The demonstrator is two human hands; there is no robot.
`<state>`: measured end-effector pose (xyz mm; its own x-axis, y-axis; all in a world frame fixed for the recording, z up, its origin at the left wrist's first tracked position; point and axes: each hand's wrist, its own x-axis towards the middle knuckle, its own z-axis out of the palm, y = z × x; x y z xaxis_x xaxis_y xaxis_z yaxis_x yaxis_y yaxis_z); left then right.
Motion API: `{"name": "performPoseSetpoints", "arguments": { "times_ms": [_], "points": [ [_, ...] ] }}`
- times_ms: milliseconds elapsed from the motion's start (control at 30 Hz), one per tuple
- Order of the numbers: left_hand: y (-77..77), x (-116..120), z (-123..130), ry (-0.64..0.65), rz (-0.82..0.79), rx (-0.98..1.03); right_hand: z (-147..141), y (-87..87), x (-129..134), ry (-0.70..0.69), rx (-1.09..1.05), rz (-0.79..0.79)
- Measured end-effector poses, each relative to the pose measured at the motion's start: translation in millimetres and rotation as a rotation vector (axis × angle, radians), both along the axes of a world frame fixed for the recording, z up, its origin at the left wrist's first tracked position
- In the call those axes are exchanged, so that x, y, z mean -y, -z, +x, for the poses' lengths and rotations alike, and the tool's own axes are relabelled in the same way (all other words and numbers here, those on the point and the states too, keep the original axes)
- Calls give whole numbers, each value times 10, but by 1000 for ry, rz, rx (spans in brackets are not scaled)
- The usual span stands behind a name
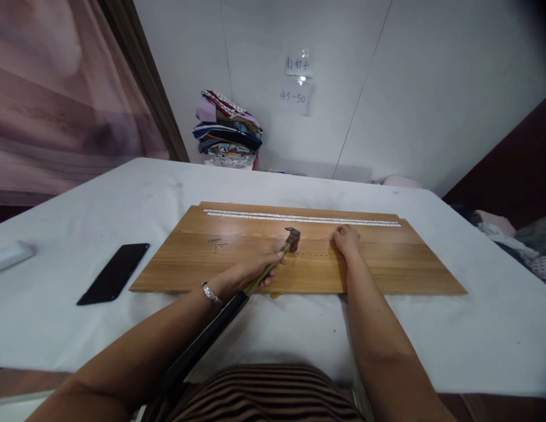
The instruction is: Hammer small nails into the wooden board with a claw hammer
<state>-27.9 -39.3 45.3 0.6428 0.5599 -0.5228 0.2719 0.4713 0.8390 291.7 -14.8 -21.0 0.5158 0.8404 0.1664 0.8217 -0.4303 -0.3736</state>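
Note:
My left hand (260,268), with a silver bracelet at its wrist, is wrapped around the neck of a claw hammer (292,239). The hammer's long handle, dark at its lower end, runs back along my forearm. Its rusty head is over the middle of a wooden board (400,266). My right hand (348,240) rests on the board right of the hammer, fingertips bent together; whatever they hold is hidden. Between the hammer head and that hand runs a row of small dark dots (314,255). Several loose nails (217,244) lie on the board's left part.
Two pale measuring strips (299,219) run along the board's far side. A black phone (114,274) lies left of the board on the white-covered table (158,187). Folded clothes (229,132) are stacked by the wall, and a pink curtain (57,88) hangs at left.

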Motion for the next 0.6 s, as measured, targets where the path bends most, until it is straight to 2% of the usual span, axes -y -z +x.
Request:
{"name": "performPoseSetpoints", "arguments": {
  "times_ms": [100,233,467,600],
  "points": [
    [-37,29,11,-43,23,-41,-8,-5,-1,1,0,0],
    [-87,53,3,-40,39,-10,-19,-5,-5,2,-4,-1],
    [15,12,-32,-34,26,1,-26,-27,2,-4,-4,-1],
    [-7,28,-42,-27,32,19,-25,-23,0,-1,-6,-5]
  ]
}}
